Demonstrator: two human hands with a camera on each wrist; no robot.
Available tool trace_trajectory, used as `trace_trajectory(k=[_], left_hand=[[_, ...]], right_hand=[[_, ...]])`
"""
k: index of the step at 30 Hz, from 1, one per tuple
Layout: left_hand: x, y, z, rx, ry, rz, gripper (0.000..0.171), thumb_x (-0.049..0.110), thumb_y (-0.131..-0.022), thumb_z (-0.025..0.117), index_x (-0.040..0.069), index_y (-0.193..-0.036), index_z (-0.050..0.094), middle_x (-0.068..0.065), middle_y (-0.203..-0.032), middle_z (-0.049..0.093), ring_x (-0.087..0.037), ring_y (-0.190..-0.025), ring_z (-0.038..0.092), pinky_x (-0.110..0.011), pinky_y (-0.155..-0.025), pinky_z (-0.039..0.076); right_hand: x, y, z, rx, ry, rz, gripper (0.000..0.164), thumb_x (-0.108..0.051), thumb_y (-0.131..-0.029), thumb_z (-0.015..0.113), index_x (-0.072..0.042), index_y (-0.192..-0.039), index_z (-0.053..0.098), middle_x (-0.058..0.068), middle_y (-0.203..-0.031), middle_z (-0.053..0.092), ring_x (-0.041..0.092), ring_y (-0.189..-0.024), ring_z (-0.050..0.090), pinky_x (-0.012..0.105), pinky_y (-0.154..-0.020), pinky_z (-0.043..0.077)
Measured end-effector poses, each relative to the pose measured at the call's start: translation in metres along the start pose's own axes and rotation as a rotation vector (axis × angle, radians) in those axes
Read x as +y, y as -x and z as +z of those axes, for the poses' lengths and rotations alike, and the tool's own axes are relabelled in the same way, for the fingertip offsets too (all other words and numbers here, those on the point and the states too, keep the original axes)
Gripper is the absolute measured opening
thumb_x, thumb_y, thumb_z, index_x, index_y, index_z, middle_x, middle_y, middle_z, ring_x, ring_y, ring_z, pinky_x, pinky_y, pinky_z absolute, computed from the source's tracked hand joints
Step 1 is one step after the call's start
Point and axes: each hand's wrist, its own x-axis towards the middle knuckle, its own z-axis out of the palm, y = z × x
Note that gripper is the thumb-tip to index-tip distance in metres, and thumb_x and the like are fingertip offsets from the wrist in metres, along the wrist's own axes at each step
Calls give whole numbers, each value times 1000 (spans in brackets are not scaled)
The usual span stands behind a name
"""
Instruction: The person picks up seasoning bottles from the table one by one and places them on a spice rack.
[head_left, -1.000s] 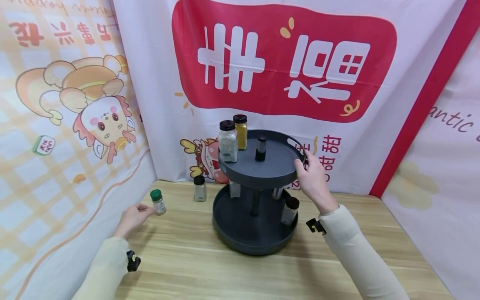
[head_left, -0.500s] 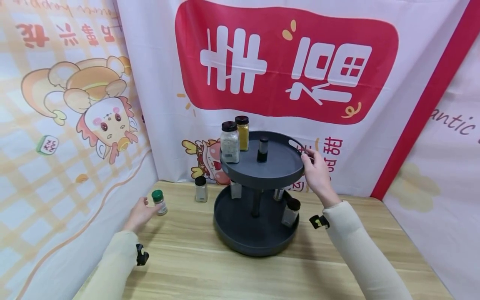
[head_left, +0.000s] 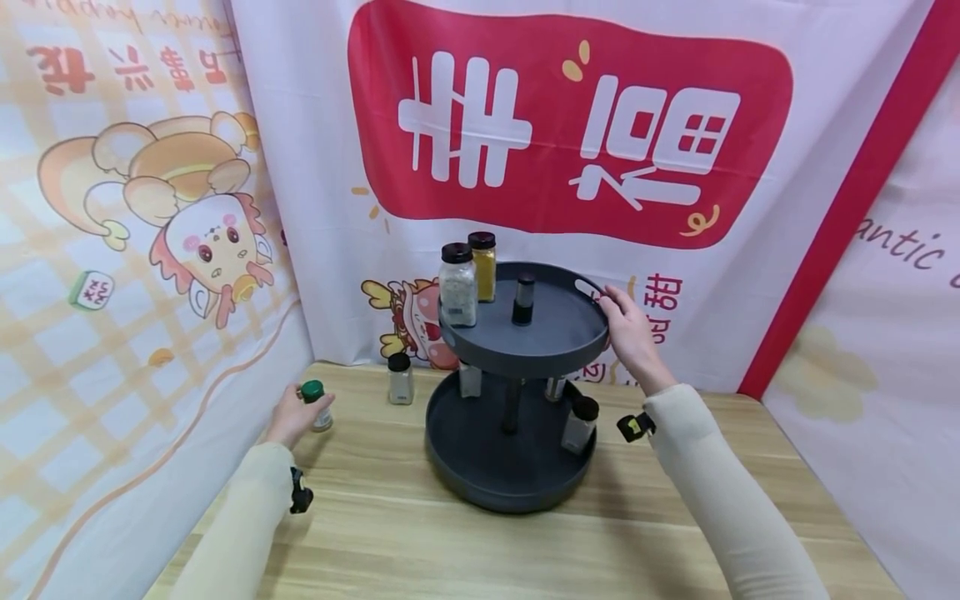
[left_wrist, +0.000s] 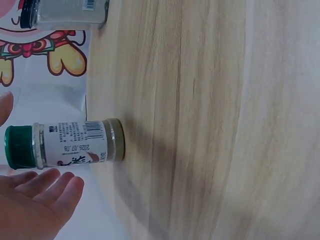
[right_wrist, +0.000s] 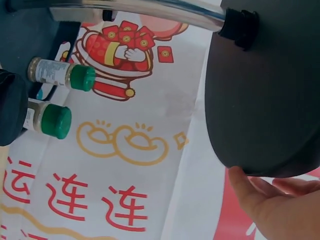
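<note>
My left hand (head_left: pixel 294 414) spreads around a small spice jar (left_wrist: pixel 75 145) with a green cap, which stands upright on the table. In the left wrist view the thumb and fingers lie on opposite sides of the jar, with a gap between thumb and cap. My right hand (head_left: pixel 632 335) holds the right rim of the upper tray (head_left: pixel 555 321) of a dark grey two-tier spice rack; in the right wrist view the thumb lies at the tray's edge. On that tray stand a white-filled jar (head_left: pixel 458 287) and a yellow-filled jar (head_left: pixel 483 267), both with black lids.
The lower tray (head_left: pixel 487 467) bears a black-lidded jar (head_left: pixel 580 425) and, in the right wrist view, green-capped jars (right_wrist: pixel 56 121). Another black-lidded jar (head_left: pixel 401 382) stands on the wooden table (head_left: pixel 420 550) left of the rack. Printed cloth (head_left: pixel 300 100) hangs behind and at both sides.
My left hand has moved from beside the green-capped jar to around it. The right hand has shifted slightly on the upper tray's rim. The rack and jars stay in place.
</note>
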Motion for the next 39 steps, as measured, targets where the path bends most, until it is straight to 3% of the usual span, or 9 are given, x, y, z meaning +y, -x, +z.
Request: trace_trajectory(k=[12,19,28,39], left_hand=[[-3,-6,9,74,52,9,61,31,-95,54,-11,-133,32,-37,-132,39,-49,-121,39,-56,-99,34],[-6,-9,9,92,20,15,52,35,-96,50,-10,-119,41,-34,-123,46,-48,-114,45,-54,-95,38],[-10,-10,11,58,31,21,55,30,-95,53,-10,-129,36,-36,-131,40,-50,-122,38,-56,-100,33],[-18,-9,15,28,42,9,49,29,-95,54,-9,-123,39,-34,-128,43,-50,-119,41,-58,-95,37]], right_hand=[[6,-9,-4,-77,-180,9,52,-26,-103,35,-7,-150,23,12,-153,23,25,-137,27,39,-112,21],[6,-10,-2,-72,-184,-13,50,-23,-103,34,-5,-149,24,15,-149,33,25,-136,31,38,-111,22],[7,-7,-1,-59,-200,-9,48,-22,-104,32,-7,-149,25,17,-147,36,23,-136,30,38,-112,22],[13,-4,-2,-40,-147,-16,49,-27,-103,34,-10,-149,28,14,-146,39,26,-136,30,39,-111,23]])
